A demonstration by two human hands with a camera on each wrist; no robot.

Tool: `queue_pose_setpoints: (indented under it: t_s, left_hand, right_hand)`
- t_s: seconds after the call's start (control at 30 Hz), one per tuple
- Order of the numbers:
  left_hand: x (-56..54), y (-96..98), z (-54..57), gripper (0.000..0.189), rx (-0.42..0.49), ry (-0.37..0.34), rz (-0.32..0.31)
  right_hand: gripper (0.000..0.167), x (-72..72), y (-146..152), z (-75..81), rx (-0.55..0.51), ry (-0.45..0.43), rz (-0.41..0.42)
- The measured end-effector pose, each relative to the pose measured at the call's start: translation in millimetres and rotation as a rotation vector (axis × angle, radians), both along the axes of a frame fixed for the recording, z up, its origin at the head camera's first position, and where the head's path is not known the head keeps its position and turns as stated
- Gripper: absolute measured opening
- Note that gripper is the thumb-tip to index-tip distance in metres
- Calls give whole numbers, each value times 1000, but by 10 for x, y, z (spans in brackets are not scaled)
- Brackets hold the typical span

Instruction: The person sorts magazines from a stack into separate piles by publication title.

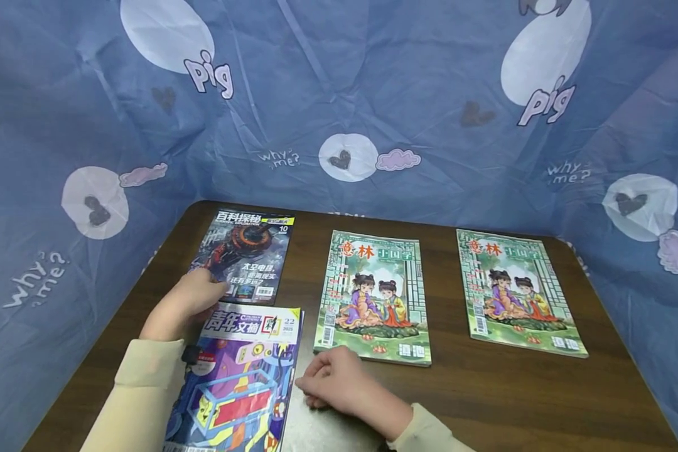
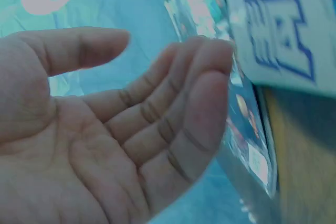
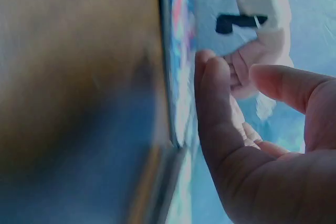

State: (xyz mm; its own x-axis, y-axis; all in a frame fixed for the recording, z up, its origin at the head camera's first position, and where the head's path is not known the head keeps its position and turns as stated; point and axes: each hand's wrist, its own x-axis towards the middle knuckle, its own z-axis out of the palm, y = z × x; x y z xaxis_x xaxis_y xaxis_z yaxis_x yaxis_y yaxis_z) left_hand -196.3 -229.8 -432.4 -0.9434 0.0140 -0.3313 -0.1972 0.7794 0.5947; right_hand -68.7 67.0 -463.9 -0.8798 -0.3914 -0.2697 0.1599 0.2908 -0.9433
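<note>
My left hand (image 1: 194, 294) hovers where two magazines meet on the left of the table. Its fingers (image 2: 157, 114) are loosely bent with the thumb apart, and nothing lies between them. Just beyond it is a dark space-themed magazine (image 1: 248, 251); nearer lies a purple-and-white magazine (image 1: 243, 383), partly under the left forearm in the head view. My right hand (image 1: 339, 380) holds nothing, its fingers relaxed beside the purple magazine's right edge. It overlaps the lower edge of a green magazine (image 1: 375, 295) with two cartoon figures.
A second green magazine (image 1: 520, 292) with the same cover lies at the right of the brown wooden table (image 1: 446, 402). Blue printed fabric (image 1: 294, 94) stands as a wall behind the table and along both sides.
</note>
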Motion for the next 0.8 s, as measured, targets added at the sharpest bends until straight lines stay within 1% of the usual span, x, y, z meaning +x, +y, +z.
queue_pose_setpoints:
  t_s: [0.07, 0.13, 0.2, 0.27, 0.43, 0.6, 0.73, 0.8]
  left_hand:
    - [-29, 63, 15, 29, 19, 56, -20]
    - [-59, 139, 42, 29, 15, 127, -47]
    - [-79, 226, 79, 28, 25, 191, -58]
    - [-96, 320, 110, 28, 44, 241, -63]
    - [-126, 589, 138, 30, 136, 311, -86]
    - [-155, 870, 133, 25, 222, 396, -130]
    - [-147, 1079, 149, 22, 290, 449, -147]
    - [-133, 1173, 160, 22, 321, 470, -151]
  right_hand:
    - [14, -78, 71, 48, 20, 46, -11]
    - [17, -151, 142, 92, 46, 102, -31]
    - [20, -220, 211, 122, 61, 146, -53]
    - [23, -283, 277, 142, 59, 183, -79]
    - [29, -389, 437, 197, 33, 208, -148]
    - [31, -467, 606, 252, 7, 209, -250]
    - [32, -518, 769, 283, -6, 221, -317]
    - [33, -544, 856, 299, 13, 229, -351]
